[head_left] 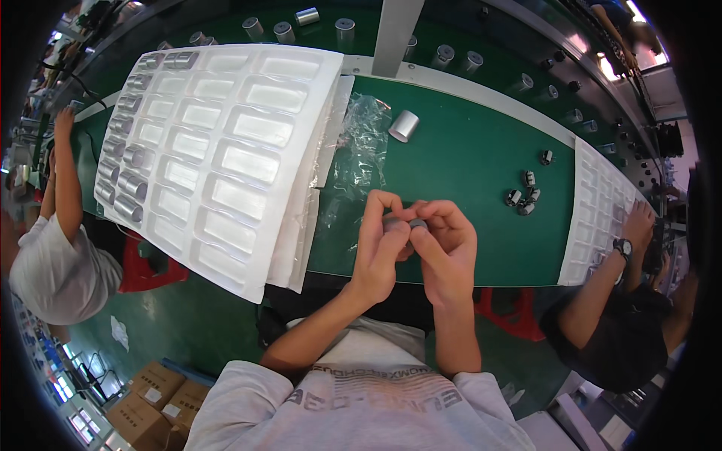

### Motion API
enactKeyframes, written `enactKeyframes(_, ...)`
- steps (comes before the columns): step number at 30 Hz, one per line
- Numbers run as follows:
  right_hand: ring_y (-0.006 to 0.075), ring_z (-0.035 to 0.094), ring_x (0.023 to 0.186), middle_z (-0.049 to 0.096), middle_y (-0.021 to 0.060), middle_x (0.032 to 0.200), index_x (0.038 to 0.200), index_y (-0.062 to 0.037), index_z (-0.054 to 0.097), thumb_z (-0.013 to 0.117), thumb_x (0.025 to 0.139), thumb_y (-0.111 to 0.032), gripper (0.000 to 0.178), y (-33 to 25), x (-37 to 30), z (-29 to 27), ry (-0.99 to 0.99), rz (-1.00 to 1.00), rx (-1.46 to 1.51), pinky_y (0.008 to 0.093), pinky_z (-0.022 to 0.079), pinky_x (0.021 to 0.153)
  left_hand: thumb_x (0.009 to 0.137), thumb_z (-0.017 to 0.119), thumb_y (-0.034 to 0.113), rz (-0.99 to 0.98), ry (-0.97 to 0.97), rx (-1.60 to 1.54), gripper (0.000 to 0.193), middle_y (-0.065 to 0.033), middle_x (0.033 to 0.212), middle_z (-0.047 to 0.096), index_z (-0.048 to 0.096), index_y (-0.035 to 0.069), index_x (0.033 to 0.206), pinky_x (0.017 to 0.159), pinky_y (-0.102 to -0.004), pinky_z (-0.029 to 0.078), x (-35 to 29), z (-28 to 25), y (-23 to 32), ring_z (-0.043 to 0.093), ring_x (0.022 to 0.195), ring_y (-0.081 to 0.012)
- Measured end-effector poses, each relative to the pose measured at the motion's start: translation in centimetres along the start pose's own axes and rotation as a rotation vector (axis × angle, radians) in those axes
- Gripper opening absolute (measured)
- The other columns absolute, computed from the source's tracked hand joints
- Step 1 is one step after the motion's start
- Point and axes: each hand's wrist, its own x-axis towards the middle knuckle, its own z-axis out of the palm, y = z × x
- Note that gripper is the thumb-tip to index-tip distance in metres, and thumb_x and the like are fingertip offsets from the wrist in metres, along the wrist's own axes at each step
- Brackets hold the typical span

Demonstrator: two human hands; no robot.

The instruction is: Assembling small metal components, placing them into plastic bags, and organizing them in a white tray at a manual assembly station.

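Note:
In front of my chest, over the near edge of the green table, my two hands are close together. My left hand [377, 252] is closed, its thumb and bent fingers pinching a small grey piece [390, 223] that is mostly covered. The thumb and fingers of my right hand [447, 252] close on a small dark grey round piece [418, 224] right beside it. Whether these are two parts or one, I cannot tell. Beyond my hands, a silver metal cylinder [404, 126] lies tilted on the table. Several small black-and-silver parts [529, 194] sit to the right.
On the left, a white plastic tray [239, 218] holds silver cylinders in its left compartments. Crumpled clear plastic film [361, 143] lies beside it. Another white tray [583, 188] is at the right, near a co-worker's hand [639, 224]. Cylinders [344, 31] stand behind the rail [481, 90].

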Motion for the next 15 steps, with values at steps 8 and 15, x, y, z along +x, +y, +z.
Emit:
enactKeyframes(8,0.0108,0.059,0.092,0.062,0.0046,0.104,0.135,0.0010,0.054,0.075,0.080,-0.011,0.061,1.3,-0.1,1.3,0.085,-0.082,-0.026,0.0237,0.047,0.085,0.084,0.070,0.038,0.364,-0.211,0.106,0.048,-0.0072,0.078,0.057,0.041,0.005,0.103,0.058,-0.0237,0.043,1.2,0.3,-0.3,0.055,0.067,-0.0103)
enactKeyframes(15,0.0020,0.050,0.078,0.062,-0.0001,0.091,0.136,0.0029,0.056,0.072,0.083,-0.010,0.057,2.2,-1.1,0.4,-0.009,-0.197,-0.236,0.0168,0.043,0.072,0.077,0.068,0.019,0.157,-0.067,-0.086,0.031,-0.0073,0.072,0.057,0.047,0.003,0.093,0.057,-0.0244,0.043,-0.1,1.2,0.5,0.056,0.063,-0.0121)
